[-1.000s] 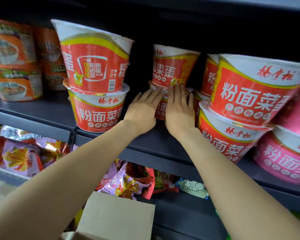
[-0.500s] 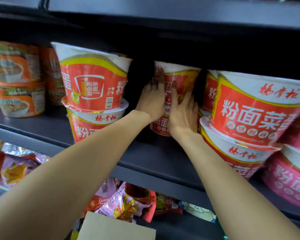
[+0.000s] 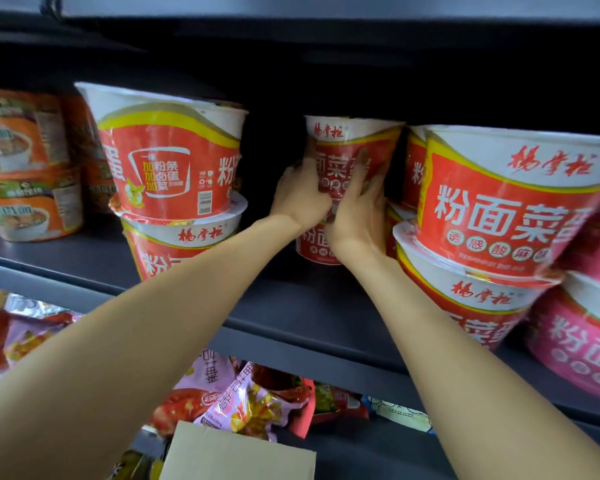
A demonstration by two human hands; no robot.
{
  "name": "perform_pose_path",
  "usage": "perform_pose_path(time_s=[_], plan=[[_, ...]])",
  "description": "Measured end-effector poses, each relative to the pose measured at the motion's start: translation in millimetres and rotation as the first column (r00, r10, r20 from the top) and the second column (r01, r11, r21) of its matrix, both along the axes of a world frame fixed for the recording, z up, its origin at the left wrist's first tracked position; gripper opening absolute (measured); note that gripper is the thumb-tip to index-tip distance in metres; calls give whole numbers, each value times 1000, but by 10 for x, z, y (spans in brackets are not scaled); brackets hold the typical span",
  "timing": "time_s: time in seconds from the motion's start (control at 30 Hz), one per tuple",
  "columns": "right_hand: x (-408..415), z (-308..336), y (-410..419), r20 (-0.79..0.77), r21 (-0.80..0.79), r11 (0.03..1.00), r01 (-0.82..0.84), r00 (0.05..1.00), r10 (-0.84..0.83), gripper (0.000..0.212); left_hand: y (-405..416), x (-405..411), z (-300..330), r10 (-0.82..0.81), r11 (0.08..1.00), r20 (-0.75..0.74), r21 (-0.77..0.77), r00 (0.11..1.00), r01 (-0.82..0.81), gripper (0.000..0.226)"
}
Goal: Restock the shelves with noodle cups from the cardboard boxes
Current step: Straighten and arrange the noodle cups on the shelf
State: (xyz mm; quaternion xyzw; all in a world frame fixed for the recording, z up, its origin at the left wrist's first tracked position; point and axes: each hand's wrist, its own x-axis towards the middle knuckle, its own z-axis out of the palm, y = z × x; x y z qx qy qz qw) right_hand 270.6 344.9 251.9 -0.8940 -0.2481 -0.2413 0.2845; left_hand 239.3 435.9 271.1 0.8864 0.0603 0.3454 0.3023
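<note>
Noodle cup: the upper red cup [image 3: 352,147] of the middle stack sits deep on the dark shelf [image 3: 291,306], on top of a lower red cup [image 3: 314,245], between the left-hand stack and the right-hand stack.
Left grip: my left hand [image 3: 300,192] has fingers curled round the left side of the upper cup, holding it.
Right grip: my right hand [image 3: 359,216] wraps the cup's front and right side, fingers [image 3: 362,161] spread up over the label.
Change: a second ago both hands lay flat against the lower cup; half a second ago they had climbed to the upper one; now both clasp it firmly. I judge the lower cup pushed home and the top cup under adjustment.
Meaning for task: this stack looks nearly seated; I judge that what remains is squaring the top cup so it rests level.
Left stack: two red cups [image 3: 174,168], upright, well forward of the held one.
Right stack: two red cups [image 3: 510,202], upper one tilted slightly, just beside my right wrist.
Risk: nudging the right stack while withdrawing.
Cardboard box: its flap [image 3: 236,455] shows below; contents hidden.
Lower shelf: snack packets [image 3: 243,400].
</note>
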Motion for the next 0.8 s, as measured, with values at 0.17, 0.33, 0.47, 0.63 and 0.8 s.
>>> perform_pose_path(time_s=[0.17, 0.33, 0.47, 0.63, 0.8], plan=[[29, 28, 20, 4, 100, 994, 53, 999, -54, 92, -11, -201, -179, 137, 975, 117, 160, 984, -155, 70], [36, 27, 60, -15, 60, 991, 121, 993, -120, 78, -97, -222, -195, 174, 961, 67, 208, 983, -184, 74], [28, 35, 41, -34, 44, 995, 92, 995, -90, 86, -40, -216, -236, 137, 979, 56, 142, 989, -143, 71], [-288, -134, -77, 107, 78, 996, -52, 993, 44, 90, -116, -703, -327, 54, 959, 265, 256, 963, -124, 52], [-916, -287, -84, 232, 109, 927, -360, 916, 328, 60, 104, -1614, -566, 89, 873, 614, 331, 784, -358, 28]])
